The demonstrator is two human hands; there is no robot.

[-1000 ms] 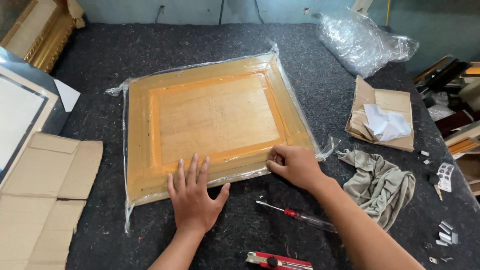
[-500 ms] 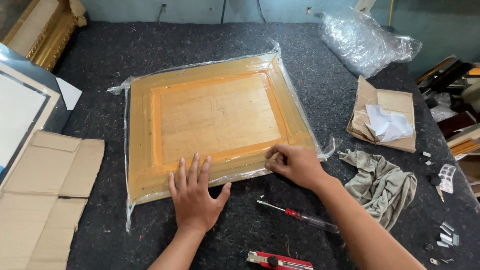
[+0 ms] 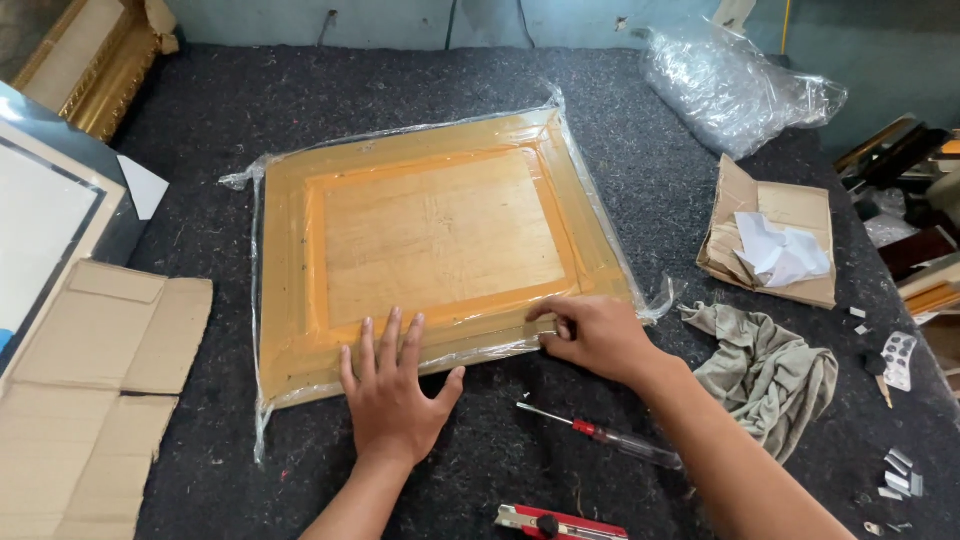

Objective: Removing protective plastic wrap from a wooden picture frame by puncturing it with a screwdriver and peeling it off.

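A square wooden frame back [image 3: 440,235], wrapped in clear plastic film, lies flat on a dark felt-covered table [image 3: 300,110]. My left hand [image 3: 392,388] rests flat with fingers spread on the frame's near edge, pressing the film down. My right hand [image 3: 592,336] sits at the frame's near right corner, with its fingers curled and pinching the film at the edge. Loose film [image 3: 660,298] sticks out just past that corner.
A red-handled screwdriver [image 3: 600,437] and a red utility knife [image 3: 560,524] lie near me. A grey rag [image 3: 768,372] and torn cardboard with paper [image 3: 775,245] sit right. Crumpled plastic [image 3: 730,85] is far right; flat cardboard [image 3: 90,390] left.
My right hand has slid a little along the frame's near edge toward the right corner. My left hand stays pressed in place.
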